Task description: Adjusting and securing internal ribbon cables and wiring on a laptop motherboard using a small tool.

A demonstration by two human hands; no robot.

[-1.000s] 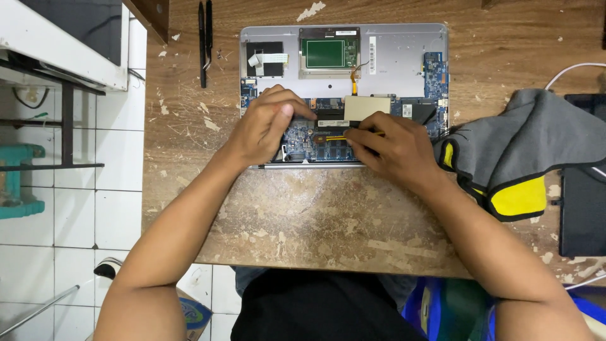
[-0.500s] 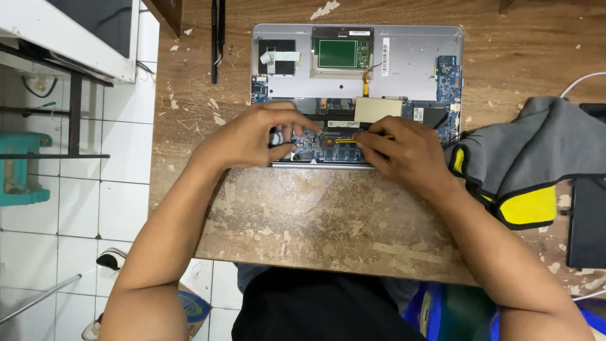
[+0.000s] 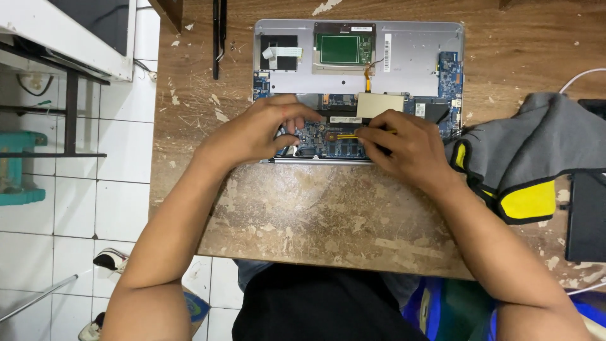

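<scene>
Silver metal frames the opened laptop chassis point(image 3: 413, 53), which lies bottom-up on the far half of a worn wooden table point(image 3: 315, 215) whose varnish has flaked into pale patches and chips. Both hands work over the blue circuit board point(image 3: 328, 136) along the near edge of the chassis. The left hand point(image 3: 259, 129) is curled, its fingertips pressed down onto the board near the left end, seemingly steadying it; whether it pinches anything cannot be told. The right hand point(image 3: 404, 142) pinches a thin yellow-handled tool point(image 3: 346, 134), held nearly flat with its tip aimed left into the middle of the board. By the look of it, this is the stage of loosening or prying a small part on the board, and the next move calls for fine, steady pressure at the tool tip while the other hand keeps the board from shifting. Farther back sit a green rectangular module point(image 3: 344, 49) in a dark frame, a tan flat pad point(image 3: 380, 105), and a small black part with a white ribbon point(image 3: 279, 52) at the far left. A soft grey cloth with yellow panels point(image 3: 536, 158) lies crumpled to the right, just beside the right wrist, and black tweezers point(image 3: 219, 35) lie on the table to the far left. White floor tiles point(image 3: 76, 208) show left of the table.
</scene>
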